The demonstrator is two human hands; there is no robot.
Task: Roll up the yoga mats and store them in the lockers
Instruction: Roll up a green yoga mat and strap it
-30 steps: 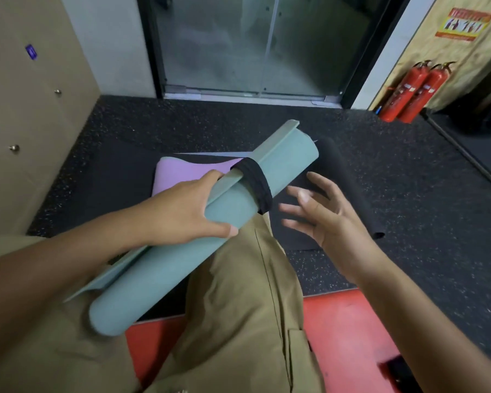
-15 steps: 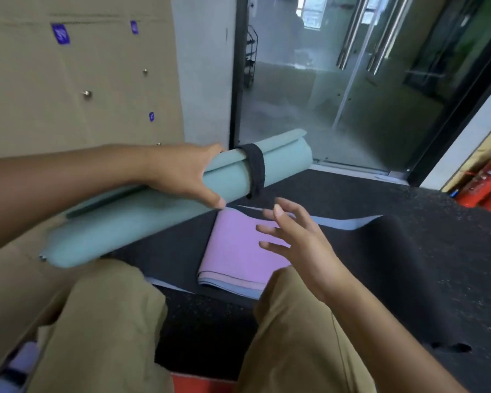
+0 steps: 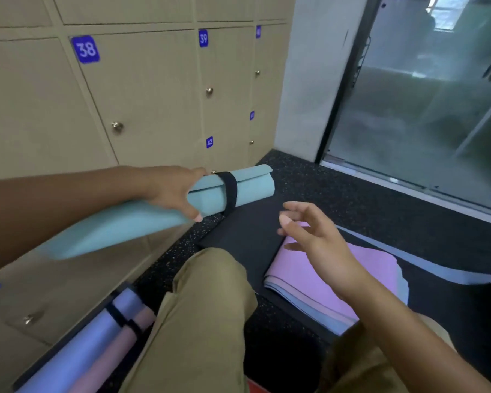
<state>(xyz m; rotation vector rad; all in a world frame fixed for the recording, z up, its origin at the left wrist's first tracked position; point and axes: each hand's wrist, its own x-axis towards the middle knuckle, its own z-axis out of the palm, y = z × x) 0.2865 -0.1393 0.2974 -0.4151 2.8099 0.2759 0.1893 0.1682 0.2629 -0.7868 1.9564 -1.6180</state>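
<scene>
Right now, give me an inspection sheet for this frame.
Surface: black speckled floor, a black mat spread on it.
Job's things: teal roll strapped; lilac and pink rolls in an open locker; pink mat folded on the floor.
Clutter: nothing seen.
Grippers: left hand grips the teal roll; right hand open, holds nothing.
Cables: nothing seen.
Surroundings: numbered lockers, glass door.

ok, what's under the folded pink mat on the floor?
The pink mat lies on pale blue mat layers, showing at its near edge, and these sit on a black mat. How many layers there are and the floor beneath are covered.
</scene>
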